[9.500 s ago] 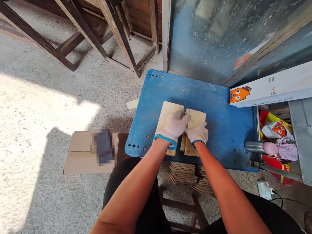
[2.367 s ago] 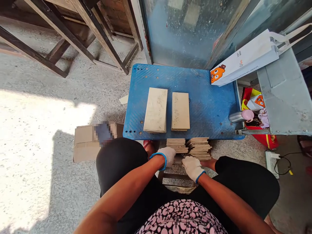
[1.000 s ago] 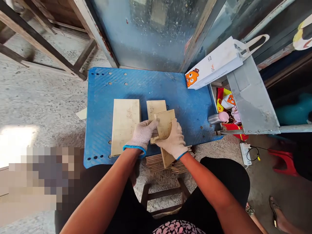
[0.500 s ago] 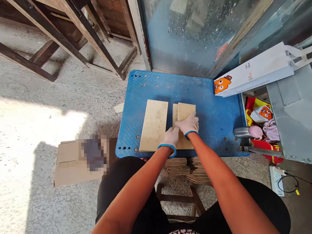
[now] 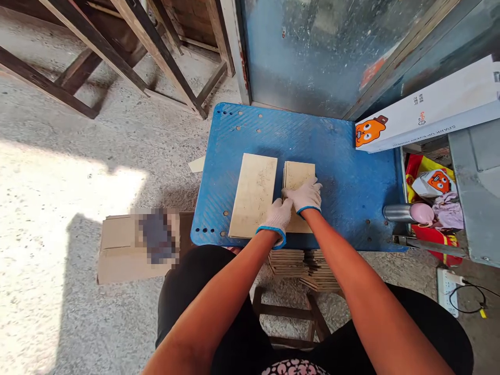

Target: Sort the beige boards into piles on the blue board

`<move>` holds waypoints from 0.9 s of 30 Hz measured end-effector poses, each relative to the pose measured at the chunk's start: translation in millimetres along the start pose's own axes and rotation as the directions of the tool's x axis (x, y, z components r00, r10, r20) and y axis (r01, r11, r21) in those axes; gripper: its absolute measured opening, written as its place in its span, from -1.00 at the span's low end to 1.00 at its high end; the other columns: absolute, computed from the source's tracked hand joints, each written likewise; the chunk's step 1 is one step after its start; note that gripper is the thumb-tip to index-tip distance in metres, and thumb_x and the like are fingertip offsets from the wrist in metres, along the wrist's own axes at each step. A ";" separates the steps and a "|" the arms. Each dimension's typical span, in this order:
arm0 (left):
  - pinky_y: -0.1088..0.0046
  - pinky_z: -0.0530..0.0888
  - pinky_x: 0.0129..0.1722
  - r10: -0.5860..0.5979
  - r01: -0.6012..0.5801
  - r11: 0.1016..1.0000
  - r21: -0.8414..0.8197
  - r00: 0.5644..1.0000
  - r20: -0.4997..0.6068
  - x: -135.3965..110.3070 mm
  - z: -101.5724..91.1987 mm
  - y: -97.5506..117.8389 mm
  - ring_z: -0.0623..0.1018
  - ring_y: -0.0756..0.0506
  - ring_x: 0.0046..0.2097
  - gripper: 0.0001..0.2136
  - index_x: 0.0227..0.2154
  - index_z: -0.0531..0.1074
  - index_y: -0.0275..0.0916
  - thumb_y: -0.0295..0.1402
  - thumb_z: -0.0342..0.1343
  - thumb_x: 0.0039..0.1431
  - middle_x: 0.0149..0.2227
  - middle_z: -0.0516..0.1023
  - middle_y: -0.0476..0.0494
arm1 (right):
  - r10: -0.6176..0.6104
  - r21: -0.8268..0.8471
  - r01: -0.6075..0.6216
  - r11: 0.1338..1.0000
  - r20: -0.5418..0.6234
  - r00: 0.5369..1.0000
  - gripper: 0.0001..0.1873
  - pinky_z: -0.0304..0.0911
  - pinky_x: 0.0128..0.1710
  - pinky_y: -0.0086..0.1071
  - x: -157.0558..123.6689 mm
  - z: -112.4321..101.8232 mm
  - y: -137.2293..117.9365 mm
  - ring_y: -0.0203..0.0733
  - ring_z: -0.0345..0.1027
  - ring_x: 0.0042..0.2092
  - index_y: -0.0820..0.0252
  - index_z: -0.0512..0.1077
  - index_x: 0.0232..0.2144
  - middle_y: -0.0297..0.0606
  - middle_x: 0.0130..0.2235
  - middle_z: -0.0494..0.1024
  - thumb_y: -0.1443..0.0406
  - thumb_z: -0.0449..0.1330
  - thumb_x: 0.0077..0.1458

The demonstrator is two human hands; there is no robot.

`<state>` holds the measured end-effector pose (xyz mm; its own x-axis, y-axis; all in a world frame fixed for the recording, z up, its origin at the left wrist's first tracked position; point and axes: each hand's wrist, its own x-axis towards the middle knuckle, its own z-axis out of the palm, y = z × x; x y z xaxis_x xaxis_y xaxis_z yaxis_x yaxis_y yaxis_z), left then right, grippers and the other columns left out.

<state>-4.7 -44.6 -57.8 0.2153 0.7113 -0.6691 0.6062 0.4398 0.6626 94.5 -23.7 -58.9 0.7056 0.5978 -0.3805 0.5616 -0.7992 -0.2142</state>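
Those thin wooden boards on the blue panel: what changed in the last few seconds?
The left hand and right hand came up from the low stacks with a thin board and laid it on the right stack on the blue panel, where both now rest. The left stack and low stacks stayed put.

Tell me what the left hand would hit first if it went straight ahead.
Probably the right hand: its gloved fingers lie just ahead of the gloved left hand, over the stack of pale boards. Depth is hard to judge here.

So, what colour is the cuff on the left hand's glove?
The cuff is blue, on a white knit glove; the head view shows it best.
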 end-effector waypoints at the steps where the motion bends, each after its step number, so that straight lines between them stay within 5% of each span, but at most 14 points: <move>1: 0.44 0.32 -0.35 -0.006 0.006 1.000 0.001 0.999 -0.033 -1.2 -0.5 1.1 0.45 -0.10 -0.27 -0.70 -0.37 0.36 -0.20 -0.12 -0.16 0.22 -0.32 0.50 -0.13 | -0.025 0.019 0.025 1.000 -0.002 1.000 0.20 0.24 0.08 -0.06 -1.1 -1.4 2.1 0.25 0.21 0.18 0.40 -0.03 0.25 0.26 0.18 0.16 -0.05 0.39 -0.28; 6: 0.44 0.28 -0.38 0.023 -0.027 0.999 -0.039 0.996 -0.087 -11.8 -2.4 7.8 0.38 -0.07 -0.37 -0.73 -0.47 0.31 -0.18 -0.14 -0.11 0.21 -0.48 0.36 -0.03 | -0.149 0.173 0.160 0.972 -0.071 0.986 0.02 0.17 0.14 -0.07 -8.3 -29.0 5.0 0.19 0.10 0.25 0.33 -0.02 0.28 0.17 0.28 0.09 -0.09 0.26 -0.04; 9: 0.44 0.34 -0.32 0.058 -0.068 0.990 -0.125 0.995 -0.081 -19.3 -2.9 10.6 0.43 -0.07 -0.30 -0.72 -0.43 0.37 -0.20 -0.14 -0.09 0.22 -0.45 0.42 -0.04 | -0.187 0.321 0.209 0.924 -0.101 0.977 -0.24 0.21 0.09 -0.11 -21.7 -52.9 18.4 0.05 0.24 0.16 0.20 0.13 0.23 -0.02 0.16 0.31 -0.03 0.16 0.10; 12: 0.42 0.40 -0.20 0.148 -0.159 0.973 -0.168 0.986 -0.079 -26.0 -2.4 11.7 0.49 -0.12 -0.16 -0.74 -0.33 0.44 -0.23 -0.14 0.03 0.17 -0.33 0.52 -0.10 | -0.243 0.427 0.244 0.871 -0.056 0.968 -0.51 0.28 -0.01 -0.24 -53.6 -62.9 58.7 -0.12 0.39 -0.02 0.16 0.38 0.04 -0.17 -0.04 0.51 0.01 0.03 0.20; 19: 0.36 0.41 -0.03 0.211 -0.212 0.972 -0.096 0.977 -0.020 -38.5 1.0 15.5 0.48 -0.23 0.06 -0.59 -0.04 0.45 -0.30 -0.14 0.10 0.14 -0.07 0.56 -0.26 | -0.156 0.099 0.132 0.986 0.293 0.943 -0.75 0.25 -0.01 -0.34 -158.5 -21.8 176.7 -0.14 0.43 -0.03 0.00 0.48 -0.14 -0.31 -0.06 0.57 0.14 0.07 0.22; 27: 0.29 0.30 0.13 0.216 -0.255 0.938 0.236 0.960 0.176 -61.7 -4.3 24.1 0.38 -0.29 0.20 -0.39 0.22 0.25 -0.43 -0.11 -0.03 0.22 0.17 0.40 -0.42 | -0.287 -0.224 0.440 0.870 0.498 0.819 -0.58 0.19 -0.12 -0.32 -187.6 7.1 200.1 -0.06 0.39 -0.02 0.06 0.30 0.14 -0.20 -0.03 0.52 0.27 0.04 0.23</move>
<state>-6.6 -75.5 0.9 0.4725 0.6819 -0.5584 0.6947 0.1018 0.7121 71.5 -296.2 -36.8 0.2016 0.6873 -0.6978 0.8957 -0.4177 -0.1526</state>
